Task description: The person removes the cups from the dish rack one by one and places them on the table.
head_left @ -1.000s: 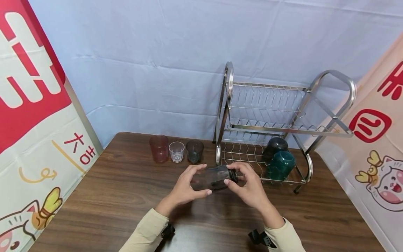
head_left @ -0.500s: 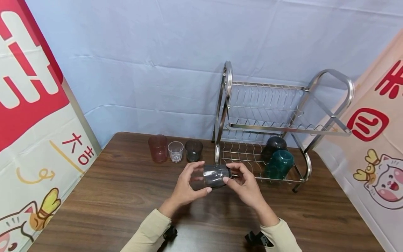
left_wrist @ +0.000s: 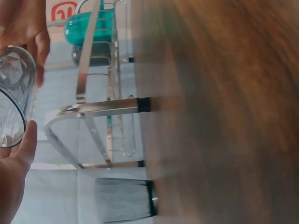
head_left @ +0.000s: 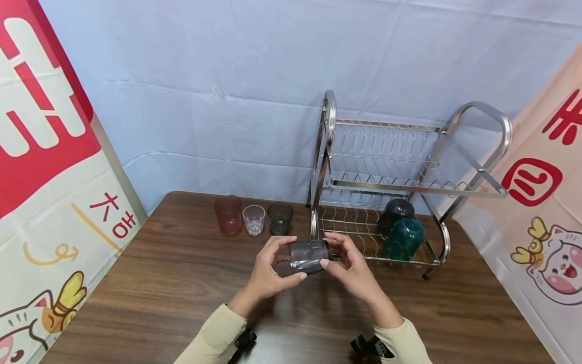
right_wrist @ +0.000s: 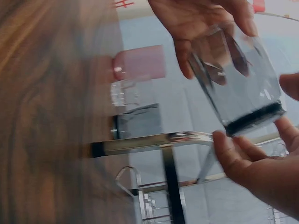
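A smoky grey drinking glass [head_left: 311, 254] lies sideways in the air between both hands, above the table. My left hand [head_left: 269, 269] holds its rim end, thumb below and fingers above. At the darker, thick base my right hand [head_left: 353, 274] grips with thumb and fingers. The right wrist view shows the clear wall of the glass [right_wrist: 254, 77], with left-hand fingers seen through it. In the left wrist view its round mouth [left_wrist: 18, 93] is partly cut off by the frame edge.
A two-tier metal dish rack [head_left: 386, 187] stands behind on the right. Its lower tier holds a teal glass [head_left: 404, 238] and a dark glass [head_left: 394, 215]. Left of it stand a red glass [head_left: 229, 215], a small clear glass [head_left: 254, 220] and a grey glass [head_left: 279, 218] on the wooden table [head_left: 182, 283].
The glass has turned in the hands and shifted slightly left, so its side now catches light. Both hands stay on it in nearly the same place.
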The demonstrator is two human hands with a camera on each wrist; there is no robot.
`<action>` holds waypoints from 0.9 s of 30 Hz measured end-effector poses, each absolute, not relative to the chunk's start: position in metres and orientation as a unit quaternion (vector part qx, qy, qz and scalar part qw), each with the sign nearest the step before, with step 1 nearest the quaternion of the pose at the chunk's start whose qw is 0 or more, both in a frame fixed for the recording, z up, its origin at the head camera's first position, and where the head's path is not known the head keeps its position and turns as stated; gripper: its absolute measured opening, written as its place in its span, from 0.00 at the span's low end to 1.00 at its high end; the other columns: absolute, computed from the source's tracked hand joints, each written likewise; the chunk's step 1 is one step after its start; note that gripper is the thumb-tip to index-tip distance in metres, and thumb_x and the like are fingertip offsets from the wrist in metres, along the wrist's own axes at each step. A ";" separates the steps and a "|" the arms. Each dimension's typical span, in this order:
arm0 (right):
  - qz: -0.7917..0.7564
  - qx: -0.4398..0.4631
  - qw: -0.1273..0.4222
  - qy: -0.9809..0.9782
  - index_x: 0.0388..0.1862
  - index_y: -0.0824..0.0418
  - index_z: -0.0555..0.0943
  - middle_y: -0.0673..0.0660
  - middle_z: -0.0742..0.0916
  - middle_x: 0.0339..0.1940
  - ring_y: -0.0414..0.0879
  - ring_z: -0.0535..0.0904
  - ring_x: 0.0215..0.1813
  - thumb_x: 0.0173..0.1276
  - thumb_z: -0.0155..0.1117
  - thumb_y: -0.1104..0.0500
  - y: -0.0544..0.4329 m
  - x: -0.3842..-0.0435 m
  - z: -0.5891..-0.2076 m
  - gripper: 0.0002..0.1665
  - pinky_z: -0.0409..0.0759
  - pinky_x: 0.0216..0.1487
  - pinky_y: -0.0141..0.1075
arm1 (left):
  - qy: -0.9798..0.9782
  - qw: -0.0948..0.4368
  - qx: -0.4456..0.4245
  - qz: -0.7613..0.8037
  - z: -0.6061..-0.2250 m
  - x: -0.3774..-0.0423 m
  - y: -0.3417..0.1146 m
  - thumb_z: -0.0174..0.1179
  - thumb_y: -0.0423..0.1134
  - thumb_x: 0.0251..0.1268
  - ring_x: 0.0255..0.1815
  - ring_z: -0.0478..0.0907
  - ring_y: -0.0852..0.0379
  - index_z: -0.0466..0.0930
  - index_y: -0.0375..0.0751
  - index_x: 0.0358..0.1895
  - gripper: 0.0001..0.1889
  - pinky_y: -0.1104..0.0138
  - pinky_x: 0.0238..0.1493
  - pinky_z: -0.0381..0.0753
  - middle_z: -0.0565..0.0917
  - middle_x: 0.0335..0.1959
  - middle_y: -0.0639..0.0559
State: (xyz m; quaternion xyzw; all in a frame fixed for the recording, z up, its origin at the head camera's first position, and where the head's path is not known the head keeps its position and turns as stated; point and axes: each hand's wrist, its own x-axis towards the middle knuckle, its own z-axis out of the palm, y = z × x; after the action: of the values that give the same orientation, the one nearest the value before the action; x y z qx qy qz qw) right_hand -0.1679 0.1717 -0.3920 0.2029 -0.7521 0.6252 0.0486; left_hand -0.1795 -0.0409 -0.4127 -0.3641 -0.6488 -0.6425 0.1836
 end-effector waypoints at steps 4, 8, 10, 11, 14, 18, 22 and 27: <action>0.625 0.216 0.053 -0.749 0.63 0.64 0.66 0.70 0.73 0.58 0.57 0.70 0.56 0.61 0.61 0.70 0.175 -0.167 -0.387 0.30 0.76 0.46 0.35 | -0.647 0.196 -0.367 -0.639 -0.408 -0.179 -0.044 0.71 0.22 0.32 0.48 0.73 0.51 0.71 0.27 0.54 0.35 0.55 0.35 0.80 0.71 0.47 0.28; 0.613 0.218 0.064 -0.757 0.61 0.67 0.67 0.69 0.74 0.56 0.57 0.71 0.55 0.61 0.62 0.70 0.176 -0.168 -0.386 0.28 0.77 0.46 0.37 | -0.656 0.197 -0.361 -0.633 -0.406 -0.178 -0.046 0.72 0.22 0.32 0.48 0.73 0.51 0.71 0.27 0.54 0.35 0.54 0.35 0.80 0.71 0.48 0.30; 0.574 0.216 0.080 -0.786 0.60 0.65 0.69 0.65 0.75 0.56 0.56 0.72 0.54 0.61 0.64 0.69 0.175 -0.166 -0.386 0.27 0.77 0.46 0.41 | -0.666 0.196 -0.360 -0.623 -0.405 -0.177 -0.047 0.72 0.22 0.32 0.48 0.73 0.50 0.71 0.27 0.54 0.35 0.53 0.35 0.80 0.72 0.48 0.31; 0.548 0.214 0.088 -0.804 0.59 0.64 0.70 0.63 0.76 0.55 0.55 0.73 0.54 0.60 0.65 0.68 0.175 -0.165 -0.387 0.28 0.76 0.46 0.43 | -0.673 0.196 -0.360 -0.616 -0.405 -0.175 -0.048 0.72 0.23 0.32 0.47 0.73 0.49 0.71 0.28 0.54 0.35 0.53 0.35 0.80 0.72 0.48 0.32; 0.460 0.206 0.117 -0.856 0.59 0.59 0.72 0.59 0.76 0.56 0.54 0.73 0.53 0.57 0.69 0.64 0.174 -0.159 -0.387 0.29 0.76 0.45 0.49 | -0.698 0.202 -0.356 -0.588 -0.404 -0.169 -0.052 0.74 0.25 0.32 0.46 0.74 0.46 0.72 0.30 0.55 0.36 0.53 0.34 0.80 0.73 0.48 0.34; 0.377 0.206 0.127 -0.894 0.59 0.60 0.73 0.63 0.73 0.60 0.57 0.71 0.57 0.56 0.71 0.61 0.175 -0.153 -0.386 0.31 0.74 0.47 0.52 | -0.728 0.215 -0.341 -0.555 -0.406 -0.166 -0.059 0.75 0.28 0.32 0.44 0.75 0.44 0.73 0.32 0.55 0.36 0.54 0.34 0.80 0.74 0.48 0.37; 0.323 0.205 0.113 -0.917 0.62 0.58 0.72 0.64 0.69 0.64 0.60 0.67 0.61 0.57 0.70 0.57 0.179 -0.152 -0.383 0.33 0.69 0.51 0.56 | -0.756 0.219 -0.317 -0.528 -0.422 -0.177 -0.068 0.76 0.37 0.36 0.47 0.74 0.50 0.74 0.39 0.58 0.37 0.58 0.36 0.80 0.74 0.50 0.45; 0.277 0.210 0.098 -0.932 0.64 0.56 0.69 0.66 0.66 0.66 0.63 0.63 0.64 0.58 0.69 0.54 0.188 -0.153 -0.378 0.35 0.66 0.52 0.61 | -0.774 0.209 -0.300 -0.518 -0.435 -0.188 -0.076 0.76 0.43 0.38 0.49 0.74 0.50 0.73 0.45 0.60 0.38 0.62 0.38 0.78 0.73 0.52 0.51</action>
State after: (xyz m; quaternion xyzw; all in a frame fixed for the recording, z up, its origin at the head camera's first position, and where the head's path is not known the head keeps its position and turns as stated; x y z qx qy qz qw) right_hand -0.1525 0.1877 -0.3780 0.2099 -0.9324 0.2771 0.0985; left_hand -0.1881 -0.0760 -0.4350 -0.3000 -0.7736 -0.5176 0.2089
